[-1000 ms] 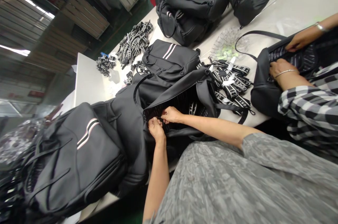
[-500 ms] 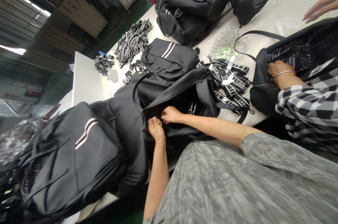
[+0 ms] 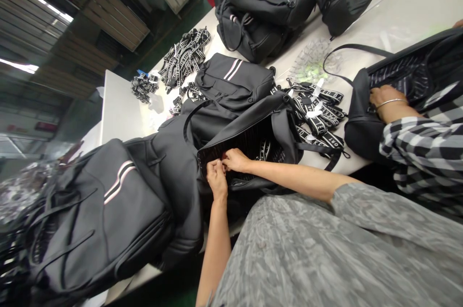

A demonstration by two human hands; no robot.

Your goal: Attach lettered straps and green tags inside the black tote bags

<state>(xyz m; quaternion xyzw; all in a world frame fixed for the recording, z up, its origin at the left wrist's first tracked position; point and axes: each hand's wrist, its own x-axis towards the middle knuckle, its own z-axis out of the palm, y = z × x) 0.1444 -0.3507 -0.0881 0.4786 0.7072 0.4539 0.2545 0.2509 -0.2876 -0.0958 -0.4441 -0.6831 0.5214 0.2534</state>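
1. The open black bag [image 3: 249, 138] lies on the near side of the counter [image 3: 408, 13], right in front of the person, its mouth gaping and its printed lining on show.
2. Both hands are at the mouth's left end, just beside each other. The left hand [image 3: 217, 176] has its fingers bent together in a pinch; the right hand [image 3: 237, 159] is curled closed just past it — what sits between the fingers is too small and dark to tell.
3. A printed strap [image 3: 265, 149] is already inside the bag, near the right hand's wrist.
4. The work inside seems partway along: the strap is in, the fingers are busy, and the mouth is not zipped.
5. More straps [image 3: 316, 112] lie loose just beyond the bag's right end, with another pile [image 3: 186, 56] further back, so plenty appears left over.
6. A striped bag [image 3: 235, 80] lies behind, and a big bag [image 3: 137, 215] to the left — whether either is finished, I cannot tell.
7. A co-worker's hand [image 3: 388, 97] reaches into another open bag [image 3: 361, 119].
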